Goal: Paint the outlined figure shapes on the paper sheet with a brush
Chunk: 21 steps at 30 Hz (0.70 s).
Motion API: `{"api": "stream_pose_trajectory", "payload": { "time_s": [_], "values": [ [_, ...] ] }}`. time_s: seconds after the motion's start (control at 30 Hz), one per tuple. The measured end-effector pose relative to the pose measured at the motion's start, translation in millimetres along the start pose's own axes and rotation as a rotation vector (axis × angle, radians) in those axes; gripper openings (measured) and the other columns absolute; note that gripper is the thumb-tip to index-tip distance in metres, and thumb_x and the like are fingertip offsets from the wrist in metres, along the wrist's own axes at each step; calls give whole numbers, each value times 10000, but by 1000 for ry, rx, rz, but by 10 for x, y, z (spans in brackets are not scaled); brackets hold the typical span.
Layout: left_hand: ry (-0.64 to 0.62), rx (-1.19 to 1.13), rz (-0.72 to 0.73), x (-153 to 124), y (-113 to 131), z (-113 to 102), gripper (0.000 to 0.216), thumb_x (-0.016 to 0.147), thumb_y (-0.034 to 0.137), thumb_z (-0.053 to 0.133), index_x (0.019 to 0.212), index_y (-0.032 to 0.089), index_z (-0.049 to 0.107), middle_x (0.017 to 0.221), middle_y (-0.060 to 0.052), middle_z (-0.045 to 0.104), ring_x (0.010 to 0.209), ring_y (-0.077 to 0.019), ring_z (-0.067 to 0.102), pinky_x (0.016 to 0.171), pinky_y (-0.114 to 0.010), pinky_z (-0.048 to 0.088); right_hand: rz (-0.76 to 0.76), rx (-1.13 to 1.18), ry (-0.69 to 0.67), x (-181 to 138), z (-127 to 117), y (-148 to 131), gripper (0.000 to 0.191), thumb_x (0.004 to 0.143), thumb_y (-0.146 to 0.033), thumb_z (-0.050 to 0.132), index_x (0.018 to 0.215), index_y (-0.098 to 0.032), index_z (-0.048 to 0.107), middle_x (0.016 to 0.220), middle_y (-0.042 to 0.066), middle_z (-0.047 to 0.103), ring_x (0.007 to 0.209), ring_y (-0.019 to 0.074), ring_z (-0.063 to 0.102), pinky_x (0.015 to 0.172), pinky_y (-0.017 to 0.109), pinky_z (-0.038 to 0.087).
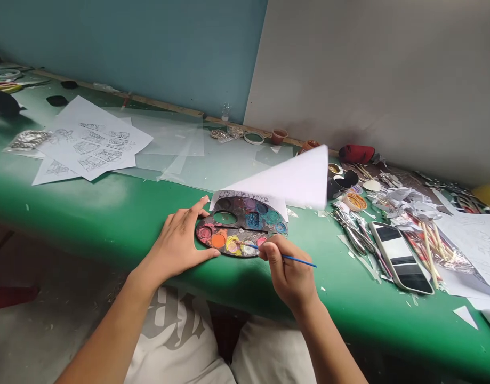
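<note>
A dark oval paint palette (pixel 241 230) with several round colour wells lies near the table's front edge. My left hand (pixel 181 234) steadies its left end, thumb along the front rim and fingers at the back. Pinched in my right hand (pixel 289 266) is a thin blue paintbrush (pixel 296 260), its tip down in the yellow well (pixel 232 245). An orange well (pixel 218 240) lies just left of that. Behind the palette and partly under it is a printed sheet of paper (pixel 304 178), its right part curling up.
On the right lie a phone (pixel 401 258), pliers (pixel 351 232), paper scraps (pixel 415 201) and wooden sticks (pixel 431 248). Drawn sheets (pixel 96 144) and clear plastic sheets (pixel 165 130) cover the left and back. A small brown cup (pixel 279 136) stands by the wall.
</note>
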<state>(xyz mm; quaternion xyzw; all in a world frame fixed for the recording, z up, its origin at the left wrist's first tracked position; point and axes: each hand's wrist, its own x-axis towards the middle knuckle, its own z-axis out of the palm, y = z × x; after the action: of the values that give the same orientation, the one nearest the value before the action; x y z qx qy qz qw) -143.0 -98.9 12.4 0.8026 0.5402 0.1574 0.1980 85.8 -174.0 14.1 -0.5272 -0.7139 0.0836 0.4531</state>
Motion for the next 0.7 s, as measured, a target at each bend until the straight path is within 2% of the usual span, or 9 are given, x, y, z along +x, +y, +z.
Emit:
{"api": "stream_pose_trajectory", "payload": {
  "time_s": [0.13, 0.33, 0.47, 0.53, 0.63, 0.7],
  "values": [
    [-2, 5, 0, 4, 25, 8, 1026, 726, 437, 746, 1550, 366, 138, 1360, -30, 572, 1284, -325, 477, 1107, -499, 337, -14, -33, -67, 28, 14, -42, 361, 1023, -233, 387, 688, -213, 521, 564, -17, 575, 486, 105, 527, 500, 221, 398],
    [8, -7, 3, -9, 9, 28, 1028, 724, 452, 744, 1553, 383, 140, 1357, -37, 575, 1287, -341, 480, 1115, -528, 339, -2, 18, -18, 23, 57, -35, 353, 1026, -239, 382, 710, -214, 536, 587, -13, 594, 517, 110, 563, 524, 215, 428],
    [7, -96, 6, 39, -55, -58, 997, 757, 496, 720, 1552, 395, 128, 1398, -44, 531, 1313, -325, 482, 1108, -514, 379, 18, 11, 3, 5, 37, -9, 346, 1025, -245, 394, 710, -213, 534, 592, -11, 586, 516, 112, 553, 516, 218, 429],
    [64, -158, 29, 171, -57, -138, 895, 825, 510, 651, 1548, 386, 139, 1448, -56, 475, 1337, -300, 472, 1080, -470, 428, 11, 30, 13, -1, 47, -9, 342, 1025, -254, 394, 718, -210, 538, 611, -1, 588, 531, 118, 555, 521, 225, 434],
    [130, -115, 117, 544, 33, -241, 751, 839, 425, 645, 1496, 334, 293, 1499, -66, 414, 1379, -290, 432, 1121, -455, 402, -8, 82, 8, -22, 57, -13, 349, 1029, -262, 385, 724, -207, 543, 626, 9, 590, 555, 125, 563, 535, 232, 443],
    [67, -54, 221, 854, 139, -271, 734, 780, 345, 702, 1443, 298, 391, 1497, -67, 429, 1399, -296, 408, 1153, -459, 365, -2, 91, -13, -44, 47, -7, 353, 1031, -266, 385, 722, -209, 546, 615, 4, 587, 547, 123, 561, 533, 230, 443]
  ]
}}
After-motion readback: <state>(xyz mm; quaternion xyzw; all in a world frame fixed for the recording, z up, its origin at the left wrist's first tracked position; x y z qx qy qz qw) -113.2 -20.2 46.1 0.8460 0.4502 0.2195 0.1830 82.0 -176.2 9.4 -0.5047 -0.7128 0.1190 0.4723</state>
